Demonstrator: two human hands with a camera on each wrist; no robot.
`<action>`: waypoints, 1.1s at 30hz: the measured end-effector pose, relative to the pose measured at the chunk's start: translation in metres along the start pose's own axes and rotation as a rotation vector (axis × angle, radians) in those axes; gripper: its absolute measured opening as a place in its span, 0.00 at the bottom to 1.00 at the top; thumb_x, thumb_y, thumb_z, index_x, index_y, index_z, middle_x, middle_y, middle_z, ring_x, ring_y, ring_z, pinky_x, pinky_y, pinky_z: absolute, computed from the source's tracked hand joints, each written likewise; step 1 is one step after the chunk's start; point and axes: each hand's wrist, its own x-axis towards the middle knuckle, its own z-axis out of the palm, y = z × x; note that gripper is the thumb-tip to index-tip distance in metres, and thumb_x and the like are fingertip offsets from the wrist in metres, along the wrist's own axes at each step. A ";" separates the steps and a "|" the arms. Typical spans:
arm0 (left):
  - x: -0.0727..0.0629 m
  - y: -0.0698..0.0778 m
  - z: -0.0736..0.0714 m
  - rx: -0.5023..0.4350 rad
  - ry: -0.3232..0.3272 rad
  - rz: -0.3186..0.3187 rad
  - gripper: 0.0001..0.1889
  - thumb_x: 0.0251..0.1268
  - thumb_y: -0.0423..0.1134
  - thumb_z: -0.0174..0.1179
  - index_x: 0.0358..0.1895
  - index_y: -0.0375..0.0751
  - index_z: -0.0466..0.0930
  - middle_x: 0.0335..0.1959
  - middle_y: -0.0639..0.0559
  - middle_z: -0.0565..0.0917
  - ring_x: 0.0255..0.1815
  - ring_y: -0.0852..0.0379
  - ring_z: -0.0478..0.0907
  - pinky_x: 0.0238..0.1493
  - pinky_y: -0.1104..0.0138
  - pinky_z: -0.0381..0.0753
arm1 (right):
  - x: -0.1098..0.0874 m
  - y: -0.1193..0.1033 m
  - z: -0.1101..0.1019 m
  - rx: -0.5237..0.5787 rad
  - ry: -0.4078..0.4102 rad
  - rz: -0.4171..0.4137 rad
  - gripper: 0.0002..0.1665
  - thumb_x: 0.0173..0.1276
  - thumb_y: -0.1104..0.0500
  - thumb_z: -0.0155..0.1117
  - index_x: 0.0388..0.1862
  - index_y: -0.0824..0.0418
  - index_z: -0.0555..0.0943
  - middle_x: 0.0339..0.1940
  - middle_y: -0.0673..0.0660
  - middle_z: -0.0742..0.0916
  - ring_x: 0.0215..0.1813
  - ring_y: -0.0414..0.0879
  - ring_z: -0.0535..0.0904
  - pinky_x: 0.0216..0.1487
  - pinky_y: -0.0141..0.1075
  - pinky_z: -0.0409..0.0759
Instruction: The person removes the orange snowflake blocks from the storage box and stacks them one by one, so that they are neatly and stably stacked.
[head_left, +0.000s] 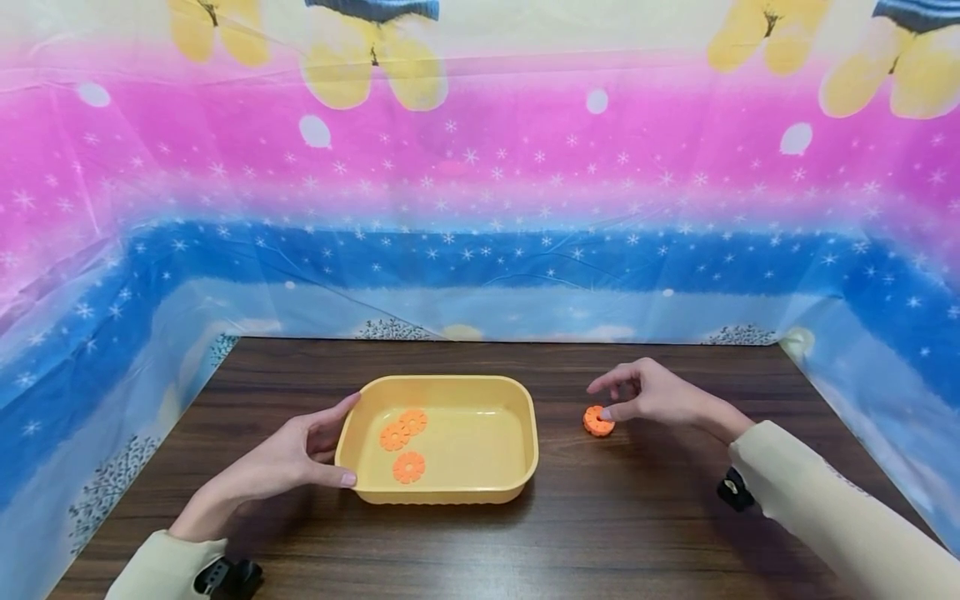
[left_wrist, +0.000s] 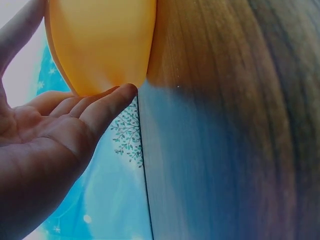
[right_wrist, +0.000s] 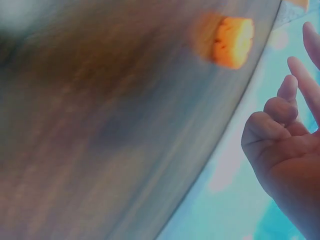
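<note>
A yellow plastic tray (head_left: 465,450) stands on the table, with three flat orange notched discs in its left part. One disc (head_left: 408,468) lies near the front; two others overlap behind it. My left hand (head_left: 281,457) holds the tray's left end, thumb at the front corner and fingers along the outer wall, as the left wrist view also shows on the tray (left_wrist: 102,45). Right of the tray is a short stack of orange notched discs (head_left: 595,427). Above it hovers my right hand (head_left: 663,396), fingers parted. The right wrist view shows a gap between hand and stack (right_wrist: 233,44).
The dark wood-grain table (head_left: 480,550) ends at a printed cloth backdrop (head_left: 487,258) that rises at the back and both sides. Small black devices sit at the left (head_left: 228,578) and right (head_left: 735,490) wrists, by the cream sleeves.
</note>
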 end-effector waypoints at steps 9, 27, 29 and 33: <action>-0.001 -0.001 0.001 -0.013 -0.002 0.005 0.58 0.62 0.32 0.74 0.85 0.36 0.39 0.81 0.26 0.52 0.75 0.30 0.64 0.68 0.61 0.77 | 0.024 -0.043 0.006 -0.055 -0.076 -0.055 0.21 0.67 0.49 0.77 0.57 0.51 0.88 0.33 0.53 0.82 0.29 0.48 0.72 0.30 0.32 0.71; -0.001 -0.003 0.000 -0.029 0.011 -0.012 0.58 0.62 0.32 0.75 0.86 0.39 0.40 0.83 0.30 0.50 0.77 0.31 0.61 0.67 0.62 0.78 | 0.091 -0.120 0.052 -0.089 -0.260 -0.251 0.22 0.65 0.56 0.78 0.58 0.53 0.88 0.35 0.54 0.83 0.22 0.40 0.63 0.27 0.31 0.66; -0.001 -0.002 0.000 -0.029 0.013 -0.016 0.58 0.62 0.32 0.75 0.86 0.39 0.40 0.84 0.31 0.49 0.77 0.32 0.61 0.67 0.62 0.78 | 0.099 -0.127 0.059 -0.087 -0.285 -0.264 0.22 0.65 0.57 0.78 0.58 0.53 0.88 0.36 0.56 0.83 0.22 0.40 0.62 0.28 0.31 0.66; 0.000 -0.002 0.001 -0.030 0.013 -0.016 0.58 0.61 0.32 0.75 0.86 0.38 0.41 0.84 0.31 0.50 0.78 0.32 0.61 0.68 0.62 0.77 | 0.114 -0.139 0.072 -0.070 -0.341 -0.274 0.22 0.63 0.61 0.78 0.58 0.54 0.88 0.37 0.60 0.83 0.24 0.42 0.66 0.30 0.31 0.69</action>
